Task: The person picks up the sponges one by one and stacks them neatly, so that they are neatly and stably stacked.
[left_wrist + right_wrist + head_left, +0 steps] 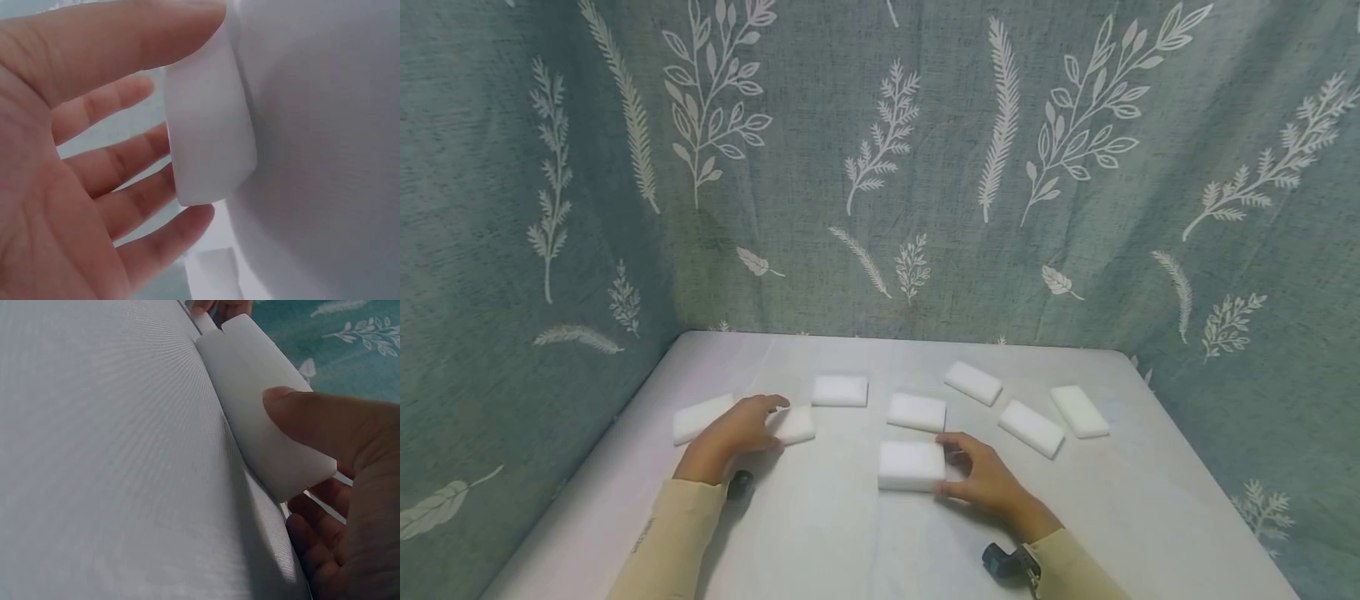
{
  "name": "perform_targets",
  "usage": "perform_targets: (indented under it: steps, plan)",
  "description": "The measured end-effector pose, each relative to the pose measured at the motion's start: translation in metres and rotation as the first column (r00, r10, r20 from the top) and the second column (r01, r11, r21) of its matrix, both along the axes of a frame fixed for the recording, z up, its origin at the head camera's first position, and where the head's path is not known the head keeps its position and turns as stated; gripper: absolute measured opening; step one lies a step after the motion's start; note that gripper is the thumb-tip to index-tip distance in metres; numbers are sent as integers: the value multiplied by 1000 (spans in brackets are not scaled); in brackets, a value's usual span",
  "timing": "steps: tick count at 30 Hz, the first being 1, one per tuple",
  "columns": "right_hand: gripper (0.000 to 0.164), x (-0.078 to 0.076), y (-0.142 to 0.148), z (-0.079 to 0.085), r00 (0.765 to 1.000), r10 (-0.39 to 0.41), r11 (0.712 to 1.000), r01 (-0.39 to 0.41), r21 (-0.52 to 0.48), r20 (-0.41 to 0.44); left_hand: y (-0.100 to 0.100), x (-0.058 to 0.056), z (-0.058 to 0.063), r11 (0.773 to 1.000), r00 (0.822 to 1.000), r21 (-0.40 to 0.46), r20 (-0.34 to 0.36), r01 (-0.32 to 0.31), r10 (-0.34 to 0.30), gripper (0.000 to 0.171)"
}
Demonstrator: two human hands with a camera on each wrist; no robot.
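My left hand (pixel 747 427) holds a white sponge block (pixel 796 425) by its left end, low at the tabletop. In the left wrist view the thumb lies along one side of that block (pixel 209 125), with the fingers on the other. My right hand (pixel 987 477) grips a thicker-looking white sponge block (pixel 910 465) at its right end, thumb on the near side and fingers on the far side. The right wrist view shows the thumb pressed on this block (pixel 262 406); its fingertips are partly hidden. Whether it is one block or two stacked, I cannot tell.
More white blocks lie about: one (pixel 700 418) left of my left hand, one (pixel 840 391) at the back, one (pixel 917 412) just behind the right-hand block, and several toward the right, including one (pixel 1079 411). A leaf-patterned curtain (pixel 850 250) encloses the white table (pixel 820 533).
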State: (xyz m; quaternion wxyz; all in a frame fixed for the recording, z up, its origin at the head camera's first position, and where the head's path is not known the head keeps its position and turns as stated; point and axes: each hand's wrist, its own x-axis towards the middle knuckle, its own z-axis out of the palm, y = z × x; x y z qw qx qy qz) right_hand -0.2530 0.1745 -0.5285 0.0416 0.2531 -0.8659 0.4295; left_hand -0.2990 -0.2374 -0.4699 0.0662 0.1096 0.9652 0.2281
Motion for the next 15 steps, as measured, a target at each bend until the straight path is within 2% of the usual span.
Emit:
perform_targets:
  steps: [3,15]
  plan:
    - [73,1,0,0,1000,-9,1000,9,15,1,2,1,3,1000,1000,2,2,-4,4,66]
    - [73,2,-1,3,1000,-7,1000,7,13,11,9,2,10,999,998,12,-31,46,-45,65]
